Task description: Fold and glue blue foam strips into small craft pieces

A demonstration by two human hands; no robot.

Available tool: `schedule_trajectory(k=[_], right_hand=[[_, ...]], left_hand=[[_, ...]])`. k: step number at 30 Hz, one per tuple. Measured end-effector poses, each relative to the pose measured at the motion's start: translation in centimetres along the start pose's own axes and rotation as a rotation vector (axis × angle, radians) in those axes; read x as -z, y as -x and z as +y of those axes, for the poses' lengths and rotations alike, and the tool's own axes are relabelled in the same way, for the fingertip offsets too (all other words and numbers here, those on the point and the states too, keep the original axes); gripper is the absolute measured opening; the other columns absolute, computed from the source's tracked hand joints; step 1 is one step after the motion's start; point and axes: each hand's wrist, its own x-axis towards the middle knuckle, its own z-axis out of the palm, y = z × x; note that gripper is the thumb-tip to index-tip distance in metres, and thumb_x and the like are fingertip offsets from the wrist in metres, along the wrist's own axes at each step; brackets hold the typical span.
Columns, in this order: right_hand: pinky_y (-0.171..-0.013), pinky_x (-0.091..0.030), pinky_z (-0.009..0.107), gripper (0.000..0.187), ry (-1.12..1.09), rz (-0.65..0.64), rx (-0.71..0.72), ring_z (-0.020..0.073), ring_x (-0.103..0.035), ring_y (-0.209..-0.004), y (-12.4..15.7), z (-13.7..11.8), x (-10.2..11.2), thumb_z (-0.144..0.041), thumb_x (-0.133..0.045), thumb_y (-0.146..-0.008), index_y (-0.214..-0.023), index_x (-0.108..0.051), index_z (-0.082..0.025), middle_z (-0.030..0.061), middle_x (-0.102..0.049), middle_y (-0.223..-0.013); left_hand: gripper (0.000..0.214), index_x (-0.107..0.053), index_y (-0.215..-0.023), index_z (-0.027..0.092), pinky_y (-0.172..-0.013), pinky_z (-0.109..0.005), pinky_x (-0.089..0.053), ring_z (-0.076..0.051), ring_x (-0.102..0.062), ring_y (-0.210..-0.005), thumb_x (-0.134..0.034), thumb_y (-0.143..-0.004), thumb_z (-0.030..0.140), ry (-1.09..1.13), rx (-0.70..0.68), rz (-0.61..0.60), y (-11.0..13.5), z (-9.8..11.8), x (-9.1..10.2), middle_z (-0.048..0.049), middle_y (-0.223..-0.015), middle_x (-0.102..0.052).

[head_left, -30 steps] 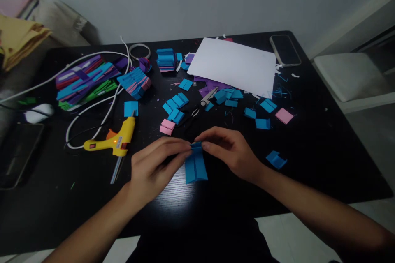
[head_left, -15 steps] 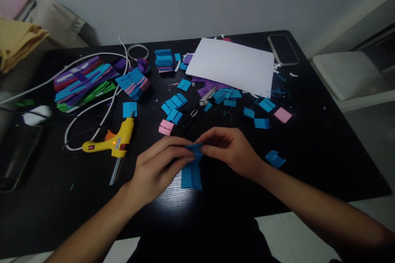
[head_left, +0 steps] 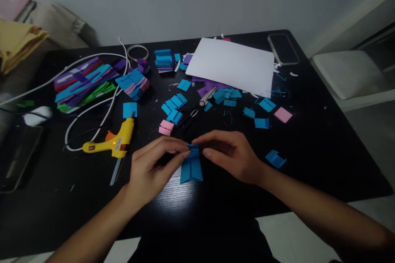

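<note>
A folded strip of blue paper [head_left: 191, 168] with crease lines hangs over the table in front of me. My left hand [head_left: 157, 164] pinches its upper left side between thumb and fingers. At the paper's top right corner, the fingertips of my right hand [head_left: 234, 154] touch or nearly touch the edge. The right thumb stands apart from the fingers, just beside the paper. Just beyond my hands lie scissors [head_left: 206, 98] with dark handles, a folded pink paper piece [head_left: 166, 127] and several folded blue pieces [head_left: 174, 104].
On the left, a yellow glue gun [head_left: 119, 141] with its light on rests near a white cable [head_left: 89, 141]. Bundles of coloured paper strips [head_left: 84, 82] lie behind it. White sheets [head_left: 231, 65], a phone [head_left: 283, 49] and a mouse [head_left: 37, 116] also occupy the black table [head_left: 321, 152].
My right thumb has come away from the blue paper. My left fingers have shifted, so more of the paper shows, and its lower end has risen slightly and lies flatter.
</note>
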Motion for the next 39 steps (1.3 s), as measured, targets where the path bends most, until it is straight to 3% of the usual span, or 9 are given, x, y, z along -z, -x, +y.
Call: schedule_trajectory(k=[9,14,21,27,39], right_hand=[[-0.079,-0.067,0.029,0.011,0.035,0.131,0.026,0.019,-0.081,-0.085,0.2,0.4,-0.9,-0.023,-0.083,-0.085,-0.096,-0.084,-0.025,0.0007,-0.084,-0.092],[-0.082,-0.067,0.028,0.012,0.05,0.138,0.048,0.0181,-0.081,-0.086,0.3,0.2,-0.9,-0.021,-0.084,-0.085,-0.096,-0.084,-0.026,-0.0002,-0.084,-0.093],[-0.085,-0.068,0.029,0.024,-0.085,0.118,-0.028,0.0187,-0.081,-0.092,0.2,0.4,-1.1,-0.022,-0.086,-0.082,-0.105,-0.081,-0.023,0.0024,-0.084,-0.099],[-0.081,-0.066,0.024,0.013,-0.062,0.127,-0.066,0.0162,-0.081,-0.086,0.3,0.4,-1.1,-0.025,-0.086,-0.083,-0.095,-0.083,-0.023,0.0003,-0.083,-0.091],[-0.08,-0.065,0.024,0.011,-0.033,0.148,-0.045,0.016,-0.081,-0.085,0.4,0.4,-1.2,-0.022,-0.085,-0.084,-0.095,-0.084,-0.025,-0.0005,-0.084,-0.091]], left_hand=[[0.014,-0.073,-0.098,0.019,-0.07,-0.028,-0.061,-0.016,-0.075,-0.079,-0.079,-0.088,0.012,-0.021,-0.001,0.03,0.2,0.0,-0.3,-0.0025,-0.089,-0.079],[0.018,-0.076,-0.105,0.02,-0.065,-0.027,-0.058,-0.014,-0.072,-0.075,-0.08,-0.088,0.014,-0.036,-0.012,0.018,0.2,0.0,-0.1,-0.0033,-0.091,-0.079],[0.011,-0.077,-0.096,0.02,-0.071,-0.027,-0.06,-0.016,-0.075,-0.08,-0.079,-0.088,0.012,-0.028,0.016,0.042,0.2,0.0,-0.1,-0.0026,-0.09,-0.08],[0.009,-0.078,-0.094,0.019,-0.07,-0.023,-0.059,-0.013,-0.075,-0.079,-0.08,-0.087,0.012,-0.01,0.036,0.047,0.1,0.1,-0.3,-0.002,-0.088,-0.079],[0.01,-0.079,-0.092,0.019,-0.07,-0.022,-0.06,-0.013,-0.075,-0.078,-0.083,-0.085,0.014,0.02,0.107,0.069,0.2,0.0,-0.4,-0.0011,-0.087,-0.08]])
